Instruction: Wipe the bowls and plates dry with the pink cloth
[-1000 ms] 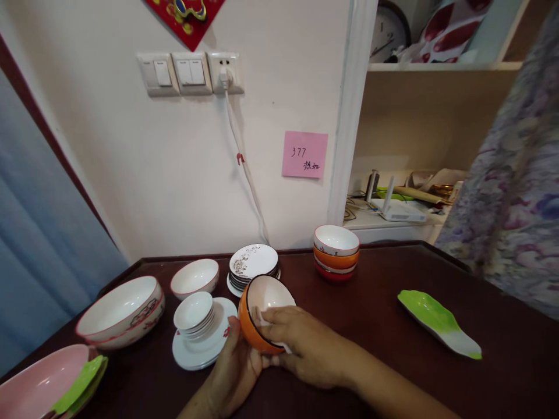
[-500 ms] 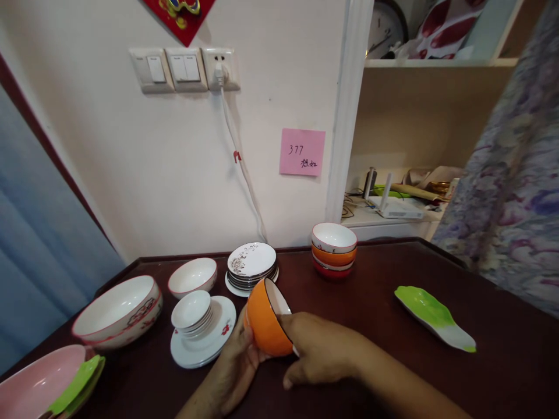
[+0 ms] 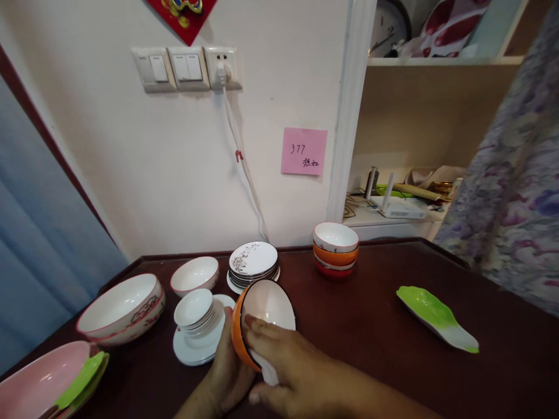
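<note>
An orange bowl with a white inside and a dark rim is tilted, its mouth turned up and to the right. My left hand grips it from the left and below. Across the near rim lies my right hand, its fingers inside the bowl. Beneath that palm a white cloth or tissue shows, folded over the rim; the rest of it is hidden. Just left of the bowl, several small white bowls are stacked on white plates.
Patterned plates are piled behind the bowl, with stacked bowls to their right. A green leaf-shaped dish lies at right. White bowls and a pink dish stand left on the dark table.
The orange bowl has turned so that its white inside faces me more. My right hand has moved left and further over its inside, and more of the white cloth shows.
</note>
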The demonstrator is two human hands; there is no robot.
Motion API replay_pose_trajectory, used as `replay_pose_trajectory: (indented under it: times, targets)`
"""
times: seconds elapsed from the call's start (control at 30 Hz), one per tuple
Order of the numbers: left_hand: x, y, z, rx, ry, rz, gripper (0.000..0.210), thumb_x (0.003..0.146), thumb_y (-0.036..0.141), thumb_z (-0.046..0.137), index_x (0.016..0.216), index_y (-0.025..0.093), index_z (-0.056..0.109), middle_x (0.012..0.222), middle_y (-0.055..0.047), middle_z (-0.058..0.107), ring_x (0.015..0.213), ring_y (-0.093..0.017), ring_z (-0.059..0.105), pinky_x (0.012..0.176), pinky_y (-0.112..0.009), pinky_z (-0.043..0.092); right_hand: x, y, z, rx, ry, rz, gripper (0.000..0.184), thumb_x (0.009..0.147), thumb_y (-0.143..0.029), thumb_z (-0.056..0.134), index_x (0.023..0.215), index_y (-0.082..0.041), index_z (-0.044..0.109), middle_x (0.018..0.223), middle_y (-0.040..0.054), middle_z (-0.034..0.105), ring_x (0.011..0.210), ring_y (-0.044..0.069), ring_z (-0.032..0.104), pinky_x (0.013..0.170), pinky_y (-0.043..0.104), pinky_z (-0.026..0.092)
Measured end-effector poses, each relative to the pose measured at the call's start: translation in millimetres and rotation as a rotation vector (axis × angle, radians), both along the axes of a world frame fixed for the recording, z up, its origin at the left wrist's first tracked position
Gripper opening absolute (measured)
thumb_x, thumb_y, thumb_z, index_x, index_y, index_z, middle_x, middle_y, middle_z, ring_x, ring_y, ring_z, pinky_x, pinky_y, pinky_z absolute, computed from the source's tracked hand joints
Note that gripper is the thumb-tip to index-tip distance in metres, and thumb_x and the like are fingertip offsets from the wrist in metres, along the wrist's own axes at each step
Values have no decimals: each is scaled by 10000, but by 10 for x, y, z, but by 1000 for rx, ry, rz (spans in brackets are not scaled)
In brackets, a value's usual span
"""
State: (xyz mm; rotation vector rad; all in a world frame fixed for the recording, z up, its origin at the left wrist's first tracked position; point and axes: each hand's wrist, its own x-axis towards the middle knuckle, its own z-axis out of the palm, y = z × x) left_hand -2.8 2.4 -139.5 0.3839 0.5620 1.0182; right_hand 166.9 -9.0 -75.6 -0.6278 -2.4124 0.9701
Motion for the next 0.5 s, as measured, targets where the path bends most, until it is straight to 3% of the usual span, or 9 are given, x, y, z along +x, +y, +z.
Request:
replay_pose_trajectory:
  times: [0.1,0.17,0.23,0.33,0.43,0.5]
  targets:
    - [17,-12,52,-7,25,-5,653,839,659,425,954,90,724,848,-152,758,965,-326,667,899,-434,462,-49,24,-101,150,70,-60,388,819,-211,617,1201,-157,585,1224,126,617,1136,237,560,994,338,424]
    - [42,-12,85,33,24,10,660,837,666,420,1022,102,707,807,-132,751,889,-306,679,851,-423,476,-47,60,-150,197,96,-93,197,823,-219,596,1009,-162,620,997,85,655,909,211,594,846,316,468]
    - [67,-5,95,77,11,5,668,839,670,407,1086,115,686,807,-120,744,826,-278,679,823,-412,481,-26,98,-179,205,124,-122,95,839,-224,565,916,-176,593,896,51,626,803,186,559,761,294,452]
    - [74,15,36,168,-30,17,573,873,596,437,1130,139,667,942,-121,740,836,-241,667,853,-396,472,0,138,-209,142,173,-229,63,851,-238,555,889,-188,556,837,19,584,742,162,509,691,267,412]
    - [36,28,-84,305,-40,52,367,864,342,592,1204,209,626,1121,-89,708,996,-233,637,949,-382,432,-6,152,-238,20,216,-323,116,875,-287,550,929,-184,560,846,19,587,741,159,503,688,261,409]
    - [8,22,-149,356,-2,63,427,811,203,652,1233,247,604,1161,-66,696,1093,-244,605,992,-383,408,-3,154,-238,-31,234,-318,166,889,-320,547,974,-181,573,877,28,606,774,166,523,721,267,422]
